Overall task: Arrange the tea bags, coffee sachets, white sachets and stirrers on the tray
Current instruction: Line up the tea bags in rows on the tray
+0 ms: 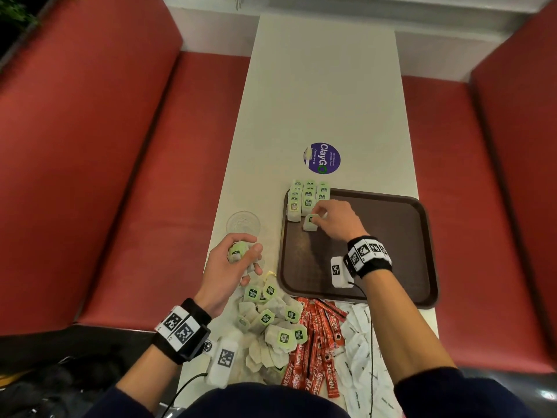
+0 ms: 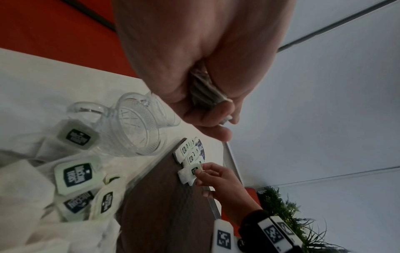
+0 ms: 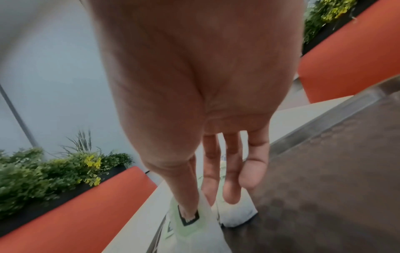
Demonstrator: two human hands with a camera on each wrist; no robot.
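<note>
A brown tray lies on the white table, with rows of green-tagged tea bags packed in its far left corner. My right hand pinches one tea bag on the tray just in front of those rows; thumb and fingers press on it. My left hand hovers left of the tray, gripping a small stack of tea bags. A loose heap of tea bags, red coffee sachets and white sachets lies near the front edge.
A clear glass cup stands left of the tray, just beyond my left hand. A round purple sticker lies on the table behind the tray. Red bench seats flank the table.
</note>
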